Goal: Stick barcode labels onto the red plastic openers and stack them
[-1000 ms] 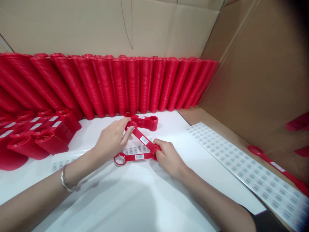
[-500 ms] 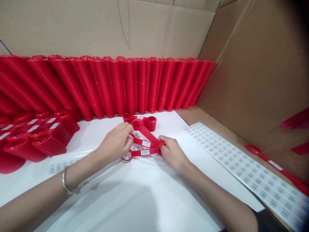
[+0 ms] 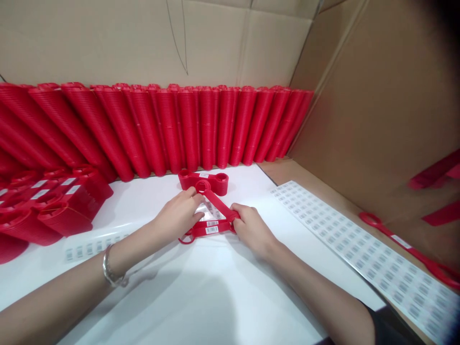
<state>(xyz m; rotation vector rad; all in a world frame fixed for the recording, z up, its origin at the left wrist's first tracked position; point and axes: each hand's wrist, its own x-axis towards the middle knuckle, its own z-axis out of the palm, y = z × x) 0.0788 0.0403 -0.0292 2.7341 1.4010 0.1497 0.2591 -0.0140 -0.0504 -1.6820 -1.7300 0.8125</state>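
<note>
My right hand (image 3: 253, 230) is closed around the right ends of several flat red plastic strips with ring-shaped ends. One upper strip (image 3: 221, 205) slants up and left to stacked rings. Beneath it, two strips (image 3: 212, 226) carry white barcode labels and lie almost together. My left hand (image 3: 181, 212) has its fingers curled at the left ends of these labelled strips, its thumb pressed near them; the fingertips are partly hidden. Between the fanned strips a bit of barcode label sheet shows. Just behind stands a short stack of red strips (image 3: 215, 184) with a label on top.
Tall stacks of red ringed strips (image 3: 187, 129) line the cardboard wall (image 3: 215, 43). Labelled stacks (image 3: 64, 211) sit at the left. A barcode label sheet (image 3: 345, 239) lies at the right, beside a single labelled red strip (image 3: 402, 242). Another sheet (image 3: 89, 247) lies under my left forearm.
The middle labelled strip has swung down against the lowest one, moved by my left hand. My left thumb has come away from the fingertips. My right hand keeps its hold. The view has shifted slightly.
</note>
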